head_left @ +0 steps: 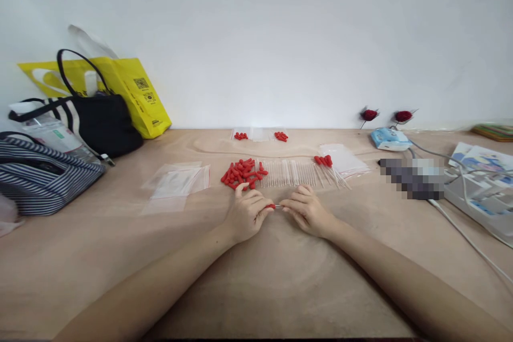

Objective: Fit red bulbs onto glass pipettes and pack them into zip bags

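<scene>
Between thumb and fingers, my left hand [248,215] pinches a small red cap [271,206]. My right hand [308,211] is closed in a pinch on a thin whitish stick [279,207], whose end meets the red cap or sits in it; which one is too small to tell. Just beyond my left hand lies a heap of loose red caps [240,172]. A row of bare thin sticks [290,173] lies side by side to the right of that heap. At the row's right end, several sticks bear red caps [324,161] on their far ends.
Clear plastic bags [176,184] lie at left, another [344,159] at right. By the wall is a bag with red pieces [260,134]. A striped bag [52,176], black bag [108,123] and yellow bag [148,101] stand left; a tissue pack [390,140] and cables [465,240] lie right.
</scene>
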Action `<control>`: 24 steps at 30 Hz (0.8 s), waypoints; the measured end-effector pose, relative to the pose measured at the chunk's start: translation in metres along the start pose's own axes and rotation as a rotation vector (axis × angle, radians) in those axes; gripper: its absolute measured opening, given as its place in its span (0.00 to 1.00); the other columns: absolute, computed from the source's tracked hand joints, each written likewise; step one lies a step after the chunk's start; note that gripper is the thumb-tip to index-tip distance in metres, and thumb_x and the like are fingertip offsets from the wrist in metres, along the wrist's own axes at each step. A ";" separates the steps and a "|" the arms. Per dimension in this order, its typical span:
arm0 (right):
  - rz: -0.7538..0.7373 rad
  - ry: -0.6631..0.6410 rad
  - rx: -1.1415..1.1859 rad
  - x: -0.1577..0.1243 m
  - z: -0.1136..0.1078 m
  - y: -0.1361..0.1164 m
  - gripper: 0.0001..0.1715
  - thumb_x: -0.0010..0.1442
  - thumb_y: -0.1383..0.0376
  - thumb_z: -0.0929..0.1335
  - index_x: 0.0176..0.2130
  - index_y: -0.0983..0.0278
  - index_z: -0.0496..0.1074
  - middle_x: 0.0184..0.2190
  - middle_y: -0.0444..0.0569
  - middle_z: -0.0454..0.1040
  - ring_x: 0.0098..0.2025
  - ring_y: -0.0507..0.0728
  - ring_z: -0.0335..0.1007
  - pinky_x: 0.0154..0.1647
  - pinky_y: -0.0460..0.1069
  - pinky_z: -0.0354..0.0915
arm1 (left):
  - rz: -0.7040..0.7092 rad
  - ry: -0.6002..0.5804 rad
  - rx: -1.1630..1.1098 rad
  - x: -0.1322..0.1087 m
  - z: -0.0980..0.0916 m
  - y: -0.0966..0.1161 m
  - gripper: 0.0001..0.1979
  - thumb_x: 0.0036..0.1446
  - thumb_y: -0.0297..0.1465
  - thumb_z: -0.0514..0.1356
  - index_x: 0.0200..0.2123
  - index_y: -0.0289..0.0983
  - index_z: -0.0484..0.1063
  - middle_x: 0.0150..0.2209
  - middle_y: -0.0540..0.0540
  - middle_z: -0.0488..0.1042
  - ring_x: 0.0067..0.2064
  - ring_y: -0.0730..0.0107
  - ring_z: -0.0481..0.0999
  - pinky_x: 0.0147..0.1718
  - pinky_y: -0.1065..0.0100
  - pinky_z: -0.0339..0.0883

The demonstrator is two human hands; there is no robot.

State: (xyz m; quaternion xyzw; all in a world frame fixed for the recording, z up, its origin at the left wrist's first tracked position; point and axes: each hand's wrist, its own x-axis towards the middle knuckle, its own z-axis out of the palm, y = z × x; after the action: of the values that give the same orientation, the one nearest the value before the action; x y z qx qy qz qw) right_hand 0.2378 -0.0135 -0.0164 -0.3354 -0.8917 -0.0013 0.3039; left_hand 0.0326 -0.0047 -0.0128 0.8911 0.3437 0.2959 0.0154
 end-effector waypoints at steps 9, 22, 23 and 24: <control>0.060 -0.009 -0.239 -0.003 -0.010 0.009 0.14 0.58 0.68 0.59 0.37 0.62 0.73 0.29 0.48 0.71 0.33 0.54 0.58 0.34 0.51 0.47 | -0.089 0.079 0.043 0.003 0.000 -0.007 0.11 0.56 0.36 0.54 0.42 0.41 0.67 0.39 0.48 0.75 0.42 0.65 0.70 0.52 0.55 0.45; 0.928 0.243 -0.464 -0.024 -0.023 0.090 0.19 0.55 0.60 0.59 0.40 0.65 0.71 0.30 0.53 0.75 0.39 0.62 0.61 0.41 0.56 0.47 | -0.191 0.074 0.068 0.003 0.000 -0.010 0.17 0.52 0.32 0.57 0.46 0.39 0.62 0.44 0.45 0.70 0.46 0.62 0.67 0.48 0.57 0.52; 0.945 0.221 -0.465 -0.024 -0.023 0.092 0.19 0.54 0.60 0.59 0.40 0.66 0.71 0.30 0.53 0.75 0.39 0.62 0.61 0.41 0.56 0.47 | -0.194 0.065 0.063 0.003 0.000 -0.010 0.16 0.52 0.32 0.57 0.45 0.39 0.63 0.43 0.45 0.70 0.46 0.62 0.67 0.48 0.57 0.52; 0.961 0.198 -0.464 -0.024 -0.022 0.092 0.19 0.54 0.60 0.59 0.40 0.65 0.71 0.31 0.53 0.75 0.40 0.62 0.61 0.41 0.56 0.47 | -0.196 0.054 0.058 0.003 0.000 -0.010 0.14 0.51 0.31 0.57 0.43 0.39 0.64 0.43 0.46 0.70 0.45 0.62 0.67 0.48 0.56 0.52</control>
State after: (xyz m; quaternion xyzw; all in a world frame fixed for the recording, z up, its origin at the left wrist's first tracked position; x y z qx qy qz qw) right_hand 0.3194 0.0392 -0.0298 -0.7620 -0.5812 -0.0907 0.2708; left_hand 0.0279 0.0049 -0.0139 0.8449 0.4380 0.3069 0.0092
